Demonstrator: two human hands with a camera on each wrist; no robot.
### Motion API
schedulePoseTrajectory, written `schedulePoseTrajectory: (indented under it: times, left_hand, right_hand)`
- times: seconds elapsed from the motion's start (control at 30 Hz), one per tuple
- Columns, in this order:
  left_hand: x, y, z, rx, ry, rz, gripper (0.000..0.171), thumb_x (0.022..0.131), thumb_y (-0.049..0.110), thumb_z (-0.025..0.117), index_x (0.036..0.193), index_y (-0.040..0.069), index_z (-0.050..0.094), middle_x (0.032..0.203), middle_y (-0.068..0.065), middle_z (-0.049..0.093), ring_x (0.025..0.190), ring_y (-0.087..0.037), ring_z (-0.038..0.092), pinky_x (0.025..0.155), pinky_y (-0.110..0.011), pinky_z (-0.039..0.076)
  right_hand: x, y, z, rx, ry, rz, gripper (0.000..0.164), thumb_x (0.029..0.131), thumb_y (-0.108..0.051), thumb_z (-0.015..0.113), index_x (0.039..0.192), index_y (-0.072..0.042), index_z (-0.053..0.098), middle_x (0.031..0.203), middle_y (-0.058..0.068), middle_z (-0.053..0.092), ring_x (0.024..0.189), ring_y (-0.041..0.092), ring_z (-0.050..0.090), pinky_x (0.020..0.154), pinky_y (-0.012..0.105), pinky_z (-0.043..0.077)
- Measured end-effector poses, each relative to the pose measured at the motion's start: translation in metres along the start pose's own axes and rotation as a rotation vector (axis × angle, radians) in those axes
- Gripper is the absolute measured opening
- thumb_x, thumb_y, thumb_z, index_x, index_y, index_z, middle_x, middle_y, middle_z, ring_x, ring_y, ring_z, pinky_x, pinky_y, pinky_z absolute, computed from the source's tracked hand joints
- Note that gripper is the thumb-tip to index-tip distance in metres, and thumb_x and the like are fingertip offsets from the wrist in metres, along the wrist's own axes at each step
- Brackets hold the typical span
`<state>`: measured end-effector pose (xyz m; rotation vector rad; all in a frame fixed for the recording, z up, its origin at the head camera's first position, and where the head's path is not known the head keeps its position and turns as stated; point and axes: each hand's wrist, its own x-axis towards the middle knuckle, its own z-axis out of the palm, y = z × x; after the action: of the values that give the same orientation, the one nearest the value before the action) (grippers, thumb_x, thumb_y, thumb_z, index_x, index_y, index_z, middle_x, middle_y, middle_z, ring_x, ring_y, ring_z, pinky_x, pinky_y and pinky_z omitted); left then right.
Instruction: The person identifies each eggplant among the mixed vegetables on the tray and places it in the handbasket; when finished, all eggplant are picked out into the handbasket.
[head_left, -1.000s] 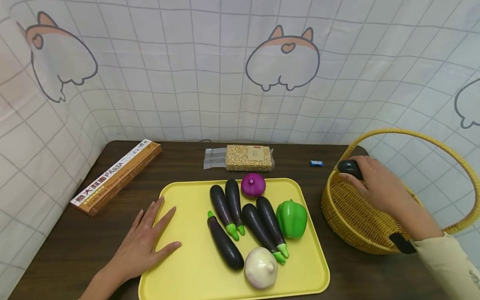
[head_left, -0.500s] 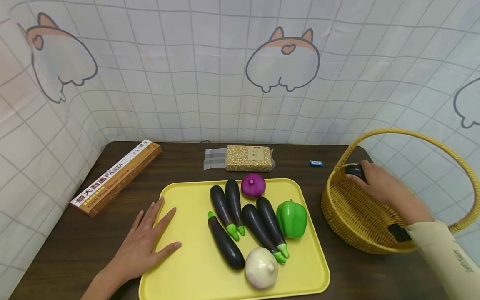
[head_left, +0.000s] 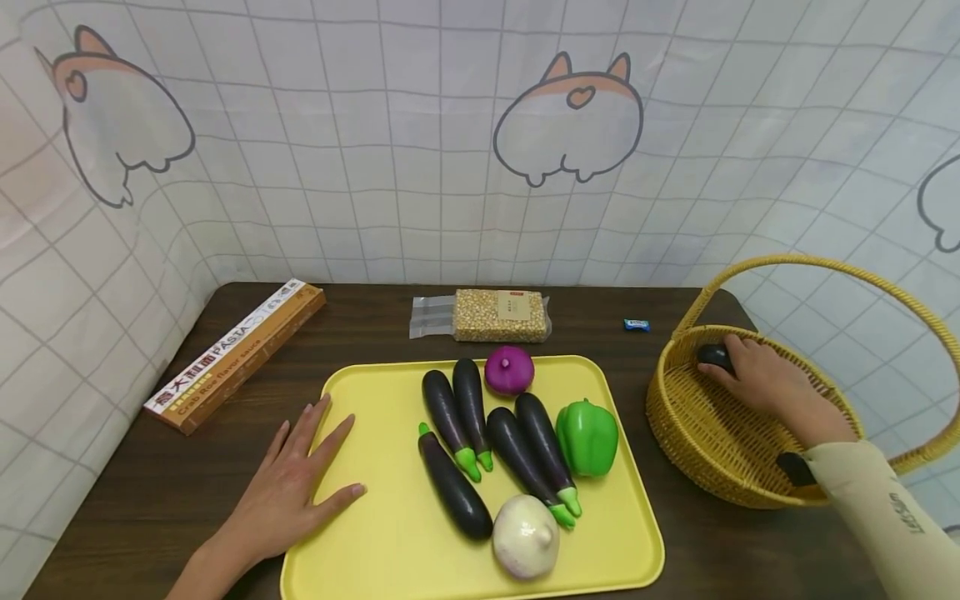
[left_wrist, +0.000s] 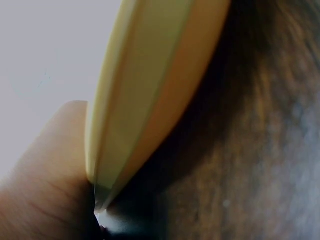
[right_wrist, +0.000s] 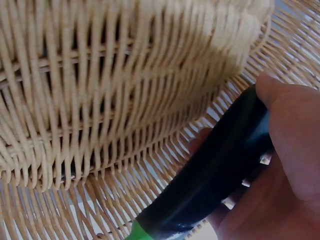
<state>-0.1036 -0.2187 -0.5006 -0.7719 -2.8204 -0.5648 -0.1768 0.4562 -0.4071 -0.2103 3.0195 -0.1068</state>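
Eggplant is in the basket — right grip clamped round it, left grip spread.

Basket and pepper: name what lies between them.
Between basket and pepper lie the tray rim and bare table, as the head view shows.

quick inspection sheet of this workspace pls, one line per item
Surface: dark wood-grain table
Job's things: held eggplant, wicker basket; yellow tray bearing five more eggplants, purple onion, green pepper, whitish round vegetable
Clutter: pasta box, bagged grain, small blue packet
Hands: left hand spread over tray's left rim; right hand gripping eggplant inside basket
Cables: nothing seen
Surroundings: white gridded sheet with cartoon animal prints
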Motion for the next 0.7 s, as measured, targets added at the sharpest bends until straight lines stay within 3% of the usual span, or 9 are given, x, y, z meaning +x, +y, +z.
schedulePoseTrajectory:
  times: [0.27,0.47,0.7]
  left_hand:
    - [0.0,0.0,0.0,-0.002,0.005,0.002,0.087,0.096,0.058,0.071,0.166,0.015,0.039,0.174,-0.018,0.013,0.156,-0.048,0.017,0.124,-0.062,0.01]
    - [0.0,-0.001,0.001,0.002,0.009,0.003,0.087,0.096,0.058,0.071,0.165,0.015,0.04,0.174,-0.018,0.013,0.155,-0.049,0.018,0.124,-0.063,0.011]
    - [0.0,-0.001,0.002,-0.004,0.017,0.003,0.088,0.096,0.058,0.072,0.165,0.015,0.04,0.174,-0.019,0.014,0.155,-0.049,0.018,0.123,-0.063,0.011]
  right_hand:
    - [-0.004,-0.003,0.008,-0.134,0.016,-0.001,0.063,0.106,-0.045,0.065,0.129,0.011,0.05,0.116,0.037,0.058,0.103,0.057,0.059,0.069,0.068,0.052]
    - [-0.007,-0.003,0.012,-0.185,0.053,-0.032,0.06,0.103,-0.039,0.07,0.13,0.011,0.05,0.116,0.036,0.058,0.102,0.054,0.06,0.074,0.068,0.053]
    - [-0.008,-0.001,0.015,-0.227,0.107,-0.052,0.056,0.1,-0.036,0.075,0.124,0.009,0.052,0.109,0.032,0.059,0.097,0.05,0.063,0.068,0.064,0.055]
